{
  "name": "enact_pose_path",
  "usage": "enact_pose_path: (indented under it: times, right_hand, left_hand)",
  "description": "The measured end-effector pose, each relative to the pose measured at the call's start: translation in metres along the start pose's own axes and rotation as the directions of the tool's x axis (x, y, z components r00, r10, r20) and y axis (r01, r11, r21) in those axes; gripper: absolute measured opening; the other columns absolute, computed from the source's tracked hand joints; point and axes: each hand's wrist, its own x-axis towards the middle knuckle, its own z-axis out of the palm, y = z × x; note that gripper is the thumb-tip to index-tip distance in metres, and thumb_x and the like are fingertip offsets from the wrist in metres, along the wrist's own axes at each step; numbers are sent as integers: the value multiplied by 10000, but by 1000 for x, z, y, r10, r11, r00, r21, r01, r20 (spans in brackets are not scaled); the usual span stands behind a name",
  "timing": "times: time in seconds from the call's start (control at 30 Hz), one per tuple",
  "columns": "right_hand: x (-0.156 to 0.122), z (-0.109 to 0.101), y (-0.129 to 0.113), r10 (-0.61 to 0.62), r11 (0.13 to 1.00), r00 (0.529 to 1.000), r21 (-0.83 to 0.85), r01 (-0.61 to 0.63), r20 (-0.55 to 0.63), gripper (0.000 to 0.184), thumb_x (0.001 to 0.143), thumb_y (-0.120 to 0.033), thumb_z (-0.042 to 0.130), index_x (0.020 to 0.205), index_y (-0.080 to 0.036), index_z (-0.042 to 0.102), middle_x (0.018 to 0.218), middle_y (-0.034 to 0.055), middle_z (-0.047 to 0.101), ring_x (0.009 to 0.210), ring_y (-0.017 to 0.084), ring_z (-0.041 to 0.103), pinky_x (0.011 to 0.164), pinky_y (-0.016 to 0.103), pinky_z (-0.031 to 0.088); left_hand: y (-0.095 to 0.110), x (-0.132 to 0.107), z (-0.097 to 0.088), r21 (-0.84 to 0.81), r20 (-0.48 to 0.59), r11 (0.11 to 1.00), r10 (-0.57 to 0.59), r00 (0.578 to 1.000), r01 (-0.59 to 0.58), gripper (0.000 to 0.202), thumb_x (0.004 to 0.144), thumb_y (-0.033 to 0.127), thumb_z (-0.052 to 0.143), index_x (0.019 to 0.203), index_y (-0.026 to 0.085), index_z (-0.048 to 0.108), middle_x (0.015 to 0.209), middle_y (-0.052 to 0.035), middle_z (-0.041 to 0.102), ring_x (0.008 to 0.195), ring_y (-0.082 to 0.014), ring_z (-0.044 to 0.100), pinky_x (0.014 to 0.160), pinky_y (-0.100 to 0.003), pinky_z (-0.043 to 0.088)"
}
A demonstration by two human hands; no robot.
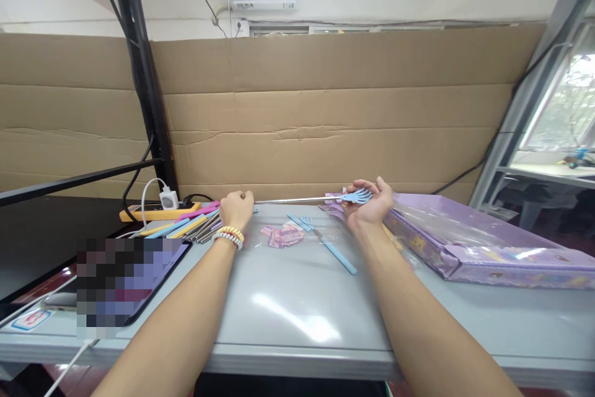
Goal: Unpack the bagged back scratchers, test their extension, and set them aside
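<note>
A telescopic back scratcher (pixel 297 200) with a thin metal rod and a blue claw-shaped head (pixel 357 196) stretches level above the grey table (pixel 302 316). My left hand (pixel 237 209) is closed in a fist around its handle end. My right hand (pixel 369 202) pinches the blue head between thumb and fingers. A second blue back scratcher (pixel 328 244) lies on the table between my hands. Small pink slips (pixel 283 236) in clear wrap lie beside it.
A bundle of coloured back scratchers (pixel 195 225) lies left of my left hand, near a yellow power strip (pixel 158 212). A tablet (pixel 125 279) rests at the front left. A flat purple box (pixel 474 245) lies at the right. Cardboard sheets (pixel 325 118) line the wall behind.
</note>
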Motion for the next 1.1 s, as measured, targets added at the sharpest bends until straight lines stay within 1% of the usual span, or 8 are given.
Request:
enact_pose_path:
  times: [0.07,0.23,0.33,0.43,0.57,0.67,0.83,1.1]
  right_hand:
    - [-1,0,1,8,1000,1000,-10,-8,3,321,764,-423,367,562,-186,446,416,-17,498,358,121,489,307,216,316]
    - [3,-1,8,-13,996,985,-85,-2,-174,286,781,-322,398,526,-193,386,362,-46,445,314,97,429,298,194,288]
    - [4,-1,12,-22,994,977,-110,-2,-210,283,793,-312,402,537,-194,383,363,-55,438,310,90,421,297,186,282]
    - [-3,3,21,-41,987,989,-163,18,-141,275,788,-335,419,552,-193,407,381,-48,460,311,90,427,286,189,289]
    - [-19,11,37,-76,960,996,-266,86,48,238,749,-385,471,640,-174,490,469,-35,535,320,81,444,276,188,314]
    - [-25,12,44,-49,951,993,-300,79,105,179,694,-353,520,718,-176,508,502,-48,554,324,84,472,270,179,320]
    - [-23,8,46,26,902,990,-430,37,140,140,607,-240,563,691,-186,464,493,-55,564,303,93,483,248,166,278]
    - [-25,8,52,-16,825,977,-548,134,214,151,596,-209,575,657,-200,436,467,-74,543,275,79,435,263,175,282]
  left_hand:
    - [0,0,-1,-1,0,1000,1,1000,-1,365,762,325,358,578,188,642,677,-128,671,639,-221,566,519,-298,253]
    - [1,-2,-5,83,20,994,66,998,-68,364,753,304,360,615,178,672,708,-140,680,676,-241,586,529,-301,260]
    - [4,-4,-6,115,40,988,102,994,-106,380,764,301,350,664,171,692,730,-146,685,695,-249,598,536,-302,276]
    - [14,-11,-8,127,74,979,154,985,-162,386,774,303,348,691,164,698,748,-149,687,709,-254,605,545,-302,292]
    - [32,-27,-10,91,131,963,242,961,-255,423,811,316,325,676,162,696,731,-135,689,702,-243,612,551,-300,307]
    - [40,-34,-10,70,150,964,246,958,-258,441,824,323,316,667,160,694,702,-126,685,679,-231,610,549,-294,312]
    - [35,-31,-7,42,211,970,224,951,-238,423,811,329,335,671,161,697,688,-128,678,681,-234,603,552,-287,318]
    - [23,-25,4,14,306,976,204,930,-219,470,832,376,304,636,159,671,660,-126,666,648,-225,595,525,-288,297]
